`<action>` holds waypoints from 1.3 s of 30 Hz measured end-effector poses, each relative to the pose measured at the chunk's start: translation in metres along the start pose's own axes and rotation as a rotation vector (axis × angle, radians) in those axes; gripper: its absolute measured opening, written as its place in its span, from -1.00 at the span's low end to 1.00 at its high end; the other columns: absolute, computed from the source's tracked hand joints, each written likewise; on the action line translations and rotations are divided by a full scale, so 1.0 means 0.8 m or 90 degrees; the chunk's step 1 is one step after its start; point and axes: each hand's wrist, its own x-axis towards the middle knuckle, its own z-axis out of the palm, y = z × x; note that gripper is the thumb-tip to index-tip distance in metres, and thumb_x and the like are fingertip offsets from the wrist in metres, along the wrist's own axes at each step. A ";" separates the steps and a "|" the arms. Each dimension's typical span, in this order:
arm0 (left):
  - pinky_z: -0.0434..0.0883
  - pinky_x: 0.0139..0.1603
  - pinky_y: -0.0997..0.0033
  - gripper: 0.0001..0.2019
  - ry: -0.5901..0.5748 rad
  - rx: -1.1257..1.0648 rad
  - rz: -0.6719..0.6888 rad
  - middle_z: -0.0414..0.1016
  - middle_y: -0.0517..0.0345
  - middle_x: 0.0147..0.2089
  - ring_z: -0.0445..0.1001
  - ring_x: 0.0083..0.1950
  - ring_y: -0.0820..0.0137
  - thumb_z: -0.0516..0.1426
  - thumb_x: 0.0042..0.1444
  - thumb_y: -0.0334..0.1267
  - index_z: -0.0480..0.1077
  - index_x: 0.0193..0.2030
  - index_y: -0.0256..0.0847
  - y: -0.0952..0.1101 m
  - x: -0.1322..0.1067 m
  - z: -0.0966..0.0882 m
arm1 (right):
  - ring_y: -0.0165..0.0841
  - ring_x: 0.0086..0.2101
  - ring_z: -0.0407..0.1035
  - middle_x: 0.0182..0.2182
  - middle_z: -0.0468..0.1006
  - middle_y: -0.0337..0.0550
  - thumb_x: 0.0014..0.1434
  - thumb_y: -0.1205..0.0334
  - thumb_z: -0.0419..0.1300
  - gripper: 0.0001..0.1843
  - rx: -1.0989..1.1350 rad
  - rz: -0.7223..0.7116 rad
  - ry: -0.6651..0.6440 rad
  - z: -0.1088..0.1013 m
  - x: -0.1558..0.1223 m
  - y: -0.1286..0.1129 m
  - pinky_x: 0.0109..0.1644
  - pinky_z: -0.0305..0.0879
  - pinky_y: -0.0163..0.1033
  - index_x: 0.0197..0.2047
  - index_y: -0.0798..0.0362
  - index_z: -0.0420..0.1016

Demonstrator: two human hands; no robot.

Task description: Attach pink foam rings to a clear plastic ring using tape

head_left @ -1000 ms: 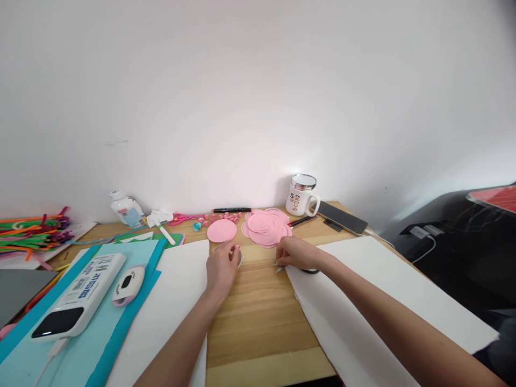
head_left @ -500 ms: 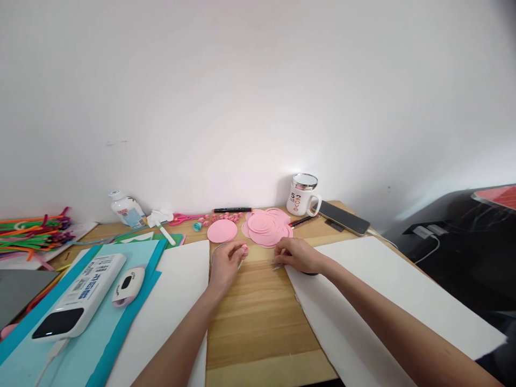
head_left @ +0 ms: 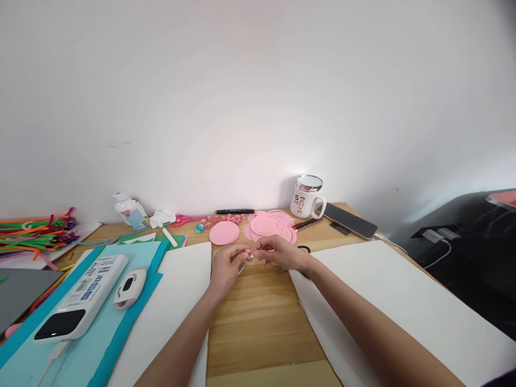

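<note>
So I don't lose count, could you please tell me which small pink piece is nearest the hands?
The small pink piece pinched in the left hand, by the right hand; the other small pink pieces lie farther off, near the black marker.

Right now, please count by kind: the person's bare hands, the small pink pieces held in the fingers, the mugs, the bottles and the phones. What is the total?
Bare hands (left hand, right hand): 2
Small curled pink piece, held: 1
White mug with silver rim: 1
White bottle with blue label: 1
Flat black-screened phone: 1
Total: 6
</note>
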 end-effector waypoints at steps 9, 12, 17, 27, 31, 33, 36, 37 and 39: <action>0.33 -0.40 0.45 -0.76 -0.015 0.074 -0.005 0.52 0.08 -0.43 0.41 -0.43 0.38 0.13 -0.13 -0.16 0.46 -0.37 -0.27 0.002 0.002 0.001 | -0.48 -0.49 0.29 -0.51 0.37 -0.25 0.02 -0.01 0.12 -0.68 0.016 0.006 -0.015 0.000 0.006 0.031 -0.35 0.33 -0.33 -0.42 0.12 0.36; 0.30 -0.45 0.47 -0.77 -0.017 0.118 -0.002 0.51 0.12 -0.45 0.38 -0.45 0.41 0.12 -0.13 -0.15 0.47 -0.39 -0.25 0.006 0.002 0.001 | -0.47 -0.49 0.33 -0.49 0.42 -0.23 0.03 -0.01 0.10 -0.68 0.009 0.020 0.003 0.002 0.006 0.032 -0.37 0.33 -0.33 -0.42 0.12 0.35; 0.31 -0.43 0.46 -0.77 -0.007 0.116 -0.002 0.51 0.13 -0.47 0.39 -0.45 0.40 0.13 -0.15 -0.14 0.47 -0.40 -0.25 0.008 0.002 0.002 | -0.48 -0.53 0.30 -0.53 0.39 -0.24 0.03 0.01 0.11 -0.70 -0.005 0.003 0.021 0.005 0.005 0.027 -0.40 0.30 -0.35 -0.43 0.11 0.33; 0.34 -0.44 0.47 -0.81 0.011 0.076 -0.001 0.52 0.12 -0.47 0.43 -0.45 0.39 0.14 -0.14 -0.21 0.48 -0.42 -0.26 0.002 0.003 0.003 | -0.49 -0.55 0.25 -0.56 0.39 -0.25 0.08 0.15 0.07 -0.80 -0.098 -0.038 0.077 0.013 0.003 0.028 -0.48 0.19 -0.40 -0.40 0.13 0.35; 0.36 -0.40 0.44 -0.83 0.011 0.071 -0.004 0.54 0.10 -0.45 0.46 -0.39 0.34 0.15 -0.15 -0.22 0.48 -0.42 -0.25 0.002 0.002 0.003 | -0.46 -0.52 0.31 -0.52 0.47 -0.19 0.08 0.20 0.06 -0.82 -0.154 -0.028 0.104 0.015 0.004 0.030 -0.48 0.20 -0.40 -0.39 0.14 0.38; 0.36 -0.40 0.43 -0.83 0.015 0.071 -0.002 0.54 0.09 -0.44 0.47 -0.38 0.33 0.15 -0.15 -0.22 0.48 -0.42 -0.25 0.001 0.002 0.002 | -0.45 -0.50 0.33 -0.51 0.50 -0.17 0.07 0.23 0.06 -0.83 -0.181 -0.027 0.117 0.017 0.005 0.030 -0.47 0.20 -0.40 -0.38 0.15 0.40; 0.36 -0.41 0.44 -0.82 0.027 0.065 -0.001 0.54 0.09 -0.44 0.47 -0.40 0.34 0.15 -0.15 -0.22 0.47 -0.40 -0.26 -0.001 0.003 0.001 | -0.43 -0.47 0.37 -0.46 0.53 -0.13 0.06 0.29 0.07 -0.87 -0.240 -0.037 0.165 0.025 0.008 0.027 -0.43 0.21 -0.39 -0.40 0.15 0.41; 0.35 -0.41 0.45 -0.81 0.029 0.062 -0.002 0.54 0.09 -0.44 0.46 -0.41 0.35 0.15 -0.15 -0.21 0.47 -0.39 -0.27 -0.002 0.003 0.000 | -0.43 -0.46 0.37 -0.46 0.54 -0.12 0.06 0.31 0.07 -0.88 -0.264 -0.039 0.185 0.028 0.009 0.026 -0.43 0.21 -0.39 -0.41 0.14 0.42; 0.35 -0.42 0.45 -0.79 0.032 0.063 -0.002 0.54 0.08 -0.44 0.46 -0.41 0.36 0.15 -0.14 -0.20 0.47 -0.39 -0.29 -0.003 0.003 -0.001 | -0.41 -0.47 0.38 -0.46 0.55 -0.10 0.04 0.35 0.08 -0.89 -0.313 -0.034 0.223 0.034 0.012 0.021 -0.43 0.19 -0.38 -0.44 0.14 0.43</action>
